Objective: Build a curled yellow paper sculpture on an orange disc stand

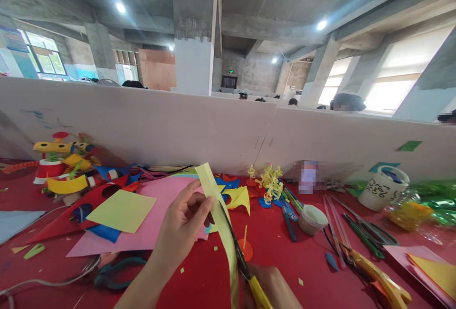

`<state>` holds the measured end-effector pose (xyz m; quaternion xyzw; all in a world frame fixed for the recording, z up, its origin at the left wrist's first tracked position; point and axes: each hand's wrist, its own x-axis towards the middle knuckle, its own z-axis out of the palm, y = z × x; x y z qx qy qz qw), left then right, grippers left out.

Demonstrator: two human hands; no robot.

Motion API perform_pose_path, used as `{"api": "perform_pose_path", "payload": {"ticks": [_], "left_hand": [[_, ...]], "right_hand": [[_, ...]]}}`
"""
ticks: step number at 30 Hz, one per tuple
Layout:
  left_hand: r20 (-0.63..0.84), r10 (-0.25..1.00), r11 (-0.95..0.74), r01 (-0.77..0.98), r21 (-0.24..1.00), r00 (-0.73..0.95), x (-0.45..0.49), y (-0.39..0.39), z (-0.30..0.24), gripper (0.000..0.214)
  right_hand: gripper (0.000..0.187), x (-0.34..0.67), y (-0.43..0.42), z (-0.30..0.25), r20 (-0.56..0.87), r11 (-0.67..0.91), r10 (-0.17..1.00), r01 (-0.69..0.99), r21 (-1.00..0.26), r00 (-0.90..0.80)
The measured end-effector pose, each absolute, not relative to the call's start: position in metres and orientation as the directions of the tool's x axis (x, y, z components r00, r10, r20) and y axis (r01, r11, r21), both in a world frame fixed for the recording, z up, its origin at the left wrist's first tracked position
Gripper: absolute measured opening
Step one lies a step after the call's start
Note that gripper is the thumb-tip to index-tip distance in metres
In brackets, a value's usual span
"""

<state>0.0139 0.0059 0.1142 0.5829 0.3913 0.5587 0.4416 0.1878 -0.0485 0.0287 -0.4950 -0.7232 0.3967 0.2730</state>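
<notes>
My left hand point(183, 228) pinches the upper part of a long yellow paper strip point(213, 195) between thumb and fingers, holding it upright over the red table point(199, 275). My right hand point(274, 290) sits at the bottom edge and grips yellow-handled scissors point(245, 271). Their dark blades run up along the strip's right edge, close against the paper. Small yellow scraps lie on the red surface below.
Pink and yellow-green sheets point(121, 211) lie at left beside paper craft figures point(59, 166). Yellow curled paper pieces point(270, 183), a tape roll point(311, 218), a white cup point(383, 188), sticks and more scissors point(377, 275) lie at right. A white partition point(228, 133) backs the table; heads of other people show beyond.
</notes>
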Motion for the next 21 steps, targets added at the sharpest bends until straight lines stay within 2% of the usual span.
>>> {"api": "perform_pose_path", "payload": {"ticks": [5, 11, 21], "left_hand": [[0.297, 0.951, -0.300, 0.023, 0.954, 0.082, 0.017, 0.003, 0.112, 0.038], [0.285, 0.951, -0.295, 0.070, 0.953, 0.122, 0.022, 0.000, 0.111, 0.041], [0.288, 0.950, -0.297, 0.068, 0.952, 0.122, 0.022, -0.001, 0.110, 0.043]], "right_hand": [[0.066, 0.189, -0.049, 0.040, -0.035, 0.162, 0.916, 0.449, -0.879, -0.400], [0.085, 0.195, -0.051, 0.043, 0.050, 0.217, 0.908, 0.365, -0.905, -0.417], [0.083, 0.191, -0.056, 0.043, 0.145, 0.300, 0.922, 0.424, -0.854, -0.360]]}}
